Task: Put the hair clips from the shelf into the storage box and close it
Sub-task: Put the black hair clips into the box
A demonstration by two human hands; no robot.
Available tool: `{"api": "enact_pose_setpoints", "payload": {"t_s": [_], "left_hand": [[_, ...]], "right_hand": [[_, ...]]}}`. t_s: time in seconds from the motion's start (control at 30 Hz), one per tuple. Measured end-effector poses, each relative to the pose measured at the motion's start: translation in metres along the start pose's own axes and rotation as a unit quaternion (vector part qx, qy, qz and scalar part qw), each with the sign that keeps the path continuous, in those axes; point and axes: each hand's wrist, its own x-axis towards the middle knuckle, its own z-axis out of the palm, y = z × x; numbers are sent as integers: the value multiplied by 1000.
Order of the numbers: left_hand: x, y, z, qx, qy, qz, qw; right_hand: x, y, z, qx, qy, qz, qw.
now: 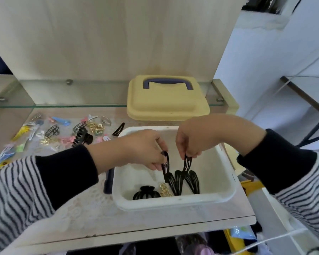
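Note:
A white storage box (226, 183) stands open on the shelf, with a black claw clip (145, 194) and a gold chain clip (165, 190) inside. Over the box my left hand (138, 150) pinches a black snap clip (167, 168), and my right hand (193, 138) pinches a bunch of black snap clips (189, 175) that hang down into the box. The yellow lid (166, 102) with a purple handle lies behind the box. Many loose hair clips (63, 133) of several colours are spread on the shelf at the left, among them a large black claw clip (82, 138).
A glass shelf (63, 105) runs above the back of the wooden shelf. A dark blue object (108, 183) lies against the box's left side. The shelf's front edge (155, 229) is close below the box. A white string (265, 240) crosses the lower right.

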Motion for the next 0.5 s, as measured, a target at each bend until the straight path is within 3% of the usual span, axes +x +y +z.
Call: {"api": "enact_pose_setpoints", "payload": {"t_s": [0.17, 0.5], "left_hand": [[20, -6, 12, -22, -35, -58, 997], [50, -9, 27, 7, -88, -60, 994]], "right_hand": [[12, 3, 10, -10, -54, -8, 998], [31, 6, 27, -6, -134, -37, 990]]}}
